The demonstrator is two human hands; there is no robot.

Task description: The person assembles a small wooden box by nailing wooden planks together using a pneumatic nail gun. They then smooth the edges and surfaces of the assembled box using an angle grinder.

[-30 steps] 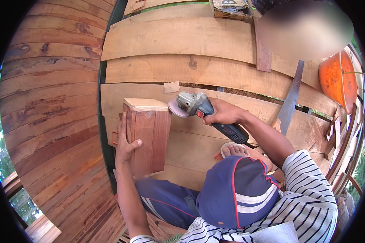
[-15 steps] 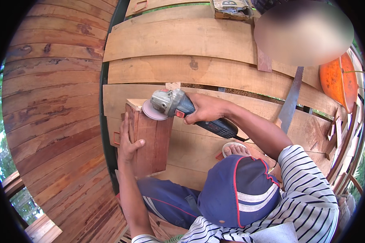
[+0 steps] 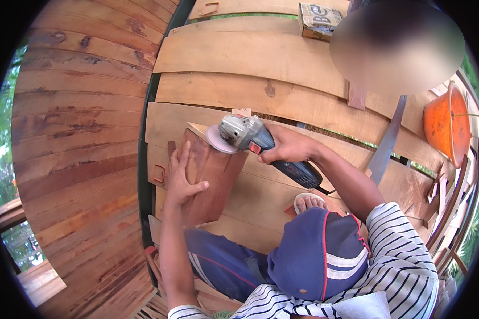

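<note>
My right hand (image 3: 290,143) is wrapped around the body of an angle grinder (image 3: 255,139) with a grey metal head. Its pale round disc (image 3: 218,139) lies against the upper edge of a reddish-brown, box-like wooden piece (image 3: 210,183). Whether the disc is spinning cannot be told. My left hand (image 3: 185,178) rests on the left side of that piece, fingers stretched out and thumb spread across its face. The wooden piece stands tilted in front of my blue trouser leg (image 3: 223,260), with a pale strip along its top edge.
Overlapping pale planks (image 3: 213,87) lie underneath, with gaps between them. A handsaw (image 3: 388,141) and an orange bucket (image 3: 444,125) are on the right. A worn carton (image 3: 320,21) stands at the back beside another person. Dark-brown boarding (image 3: 85,138) fills the left.
The whole view has shifted slightly. The wooden piece leans more, its upper end turned to the right, and my left fingers lie further over its face. The disc stays at the upper edge.
</note>
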